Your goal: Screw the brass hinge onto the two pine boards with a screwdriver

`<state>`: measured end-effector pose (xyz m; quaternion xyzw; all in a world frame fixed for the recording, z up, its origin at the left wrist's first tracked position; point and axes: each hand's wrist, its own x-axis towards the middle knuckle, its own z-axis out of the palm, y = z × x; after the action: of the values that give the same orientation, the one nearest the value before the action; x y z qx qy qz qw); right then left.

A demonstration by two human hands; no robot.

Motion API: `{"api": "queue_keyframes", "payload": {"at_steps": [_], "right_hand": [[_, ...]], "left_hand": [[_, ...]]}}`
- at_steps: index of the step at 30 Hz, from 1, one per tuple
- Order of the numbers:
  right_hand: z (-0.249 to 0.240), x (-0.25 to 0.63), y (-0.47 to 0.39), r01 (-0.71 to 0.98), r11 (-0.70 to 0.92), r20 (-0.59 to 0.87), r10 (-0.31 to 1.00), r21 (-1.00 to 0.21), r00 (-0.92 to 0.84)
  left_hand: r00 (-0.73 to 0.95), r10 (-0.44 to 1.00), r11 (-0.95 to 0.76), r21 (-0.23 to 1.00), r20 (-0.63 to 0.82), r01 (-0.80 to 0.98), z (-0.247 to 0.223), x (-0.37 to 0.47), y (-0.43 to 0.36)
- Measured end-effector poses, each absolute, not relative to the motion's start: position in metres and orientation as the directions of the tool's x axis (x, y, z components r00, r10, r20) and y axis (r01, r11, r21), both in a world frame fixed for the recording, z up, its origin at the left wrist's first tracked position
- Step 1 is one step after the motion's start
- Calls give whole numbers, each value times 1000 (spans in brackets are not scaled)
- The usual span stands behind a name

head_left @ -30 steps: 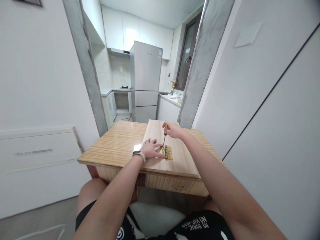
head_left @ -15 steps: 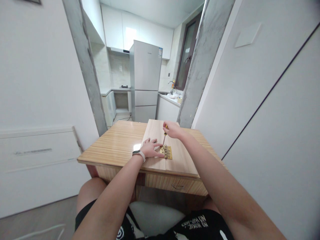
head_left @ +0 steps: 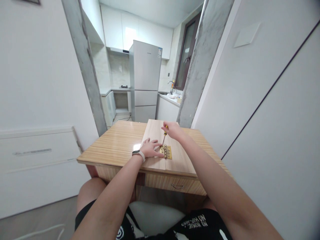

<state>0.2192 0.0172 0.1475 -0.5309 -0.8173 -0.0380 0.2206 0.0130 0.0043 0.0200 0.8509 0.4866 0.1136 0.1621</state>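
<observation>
A brass hinge (head_left: pixel 169 152) lies across the seam between two pale wooden boards (head_left: pixel 153 129) on the table. My right hand (head_left: pixel 173 129) is closed around the yellow and black handle of a screwdriver (head_left: pixel 164 136), held nearly upright. Its tip meets the far end of the hinge's left leaf; any screw under it is too small to make out. With fingers spread, my left hand (head_left: pixel 150 148) lies flat on the left board, thumb and forefinger at the hinge's left leaf and partly covering it. A watch with a pale strap is on the left wrist.
The boards rest on a wood-grain table (head_left: pixel 110 143) with a handled drawer (head_left: pixel 177 186) at its front. Beyond it stand a grey fridge (head_left: pixel 147 70) and a sink counter (head_left: pixel 168 96). White panels (head_left: pixel 262 83) rise close on the right.
My right hand has turned slightly on the screwdriver handle, its tip staying at the hinge. The left hand has kept its place.
</observation>
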Motion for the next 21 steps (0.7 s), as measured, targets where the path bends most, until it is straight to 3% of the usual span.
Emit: {"api": "queue_keyframes", "payload": {"at_steps": [4,11,21], "right_hand": [[144,220,23,873,455,390,846,-174,-364],[144,222,28,820,476,267,875,-318,-404],[143,212,18,858,479,389,837,-185,-384]], "left_hand": [[499,866,-474,391,42,789,18,12,6],[499,866,-476,382,44,792,16,12,6],[496,867,-474,381,46,794,20,14,4]]}}
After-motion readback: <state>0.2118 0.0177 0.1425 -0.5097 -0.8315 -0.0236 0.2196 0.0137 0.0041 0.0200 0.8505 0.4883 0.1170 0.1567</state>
